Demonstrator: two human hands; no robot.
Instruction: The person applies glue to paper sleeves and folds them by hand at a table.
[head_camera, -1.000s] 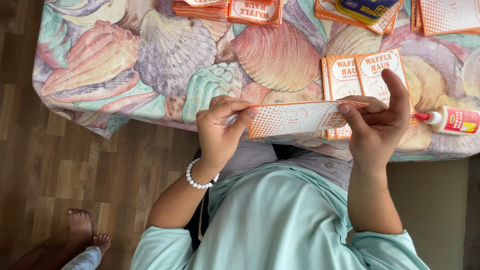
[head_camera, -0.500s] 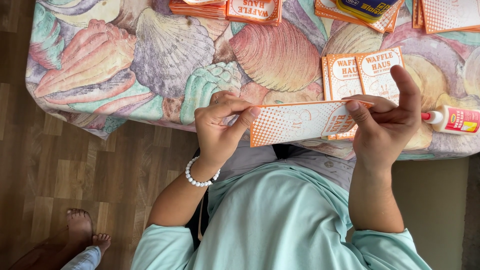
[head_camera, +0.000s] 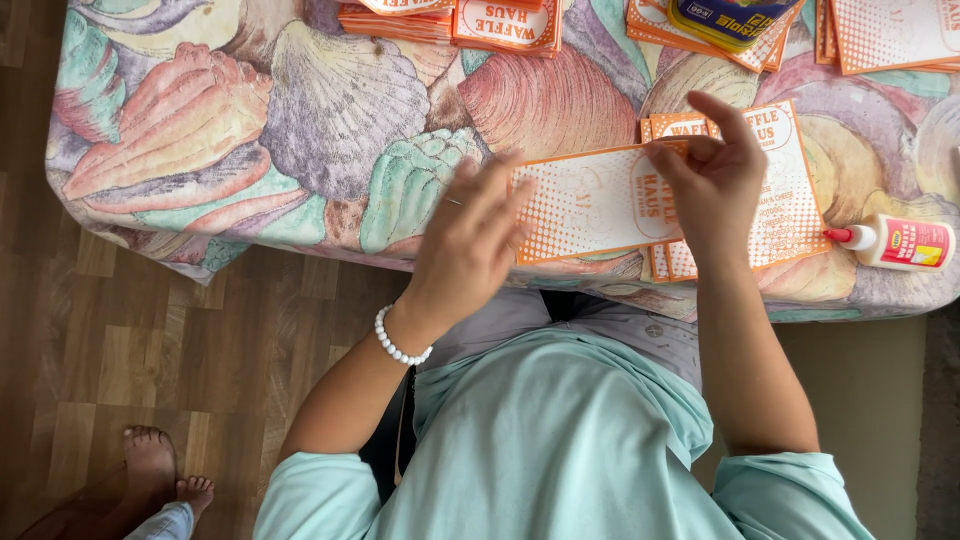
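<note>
Card (head_camera: 590, 205), orange-edged with a dotted white face, is lying flatter and further over the cloth (head_camera: 330, 120) than half a second ago, when it was being held up between both hands at the cloth's near edge. The right hand (head_camera: 715, 185) is pinching the card's right end, forefinger raised, where earlier it was wrapping that end from behind. The left hand (head_camera: 470, 240) is no longer gripping; its fingers are spreading open, just touching or hovering at the card's left edge, and which cannot be told. This suggests the card is passing into the right hand alone. Beneath the card's right end a stack (head_camera: 780, 210) of similar cards is resting. A glue bottle (head_camera: 895, 243) is lying right of the stack. More stacks (head_camera: 480, 22) are sitting along the cloth's far side. A bare foot (head_camera: 150, 470) is standing on the floor, well left of the card.
</note>
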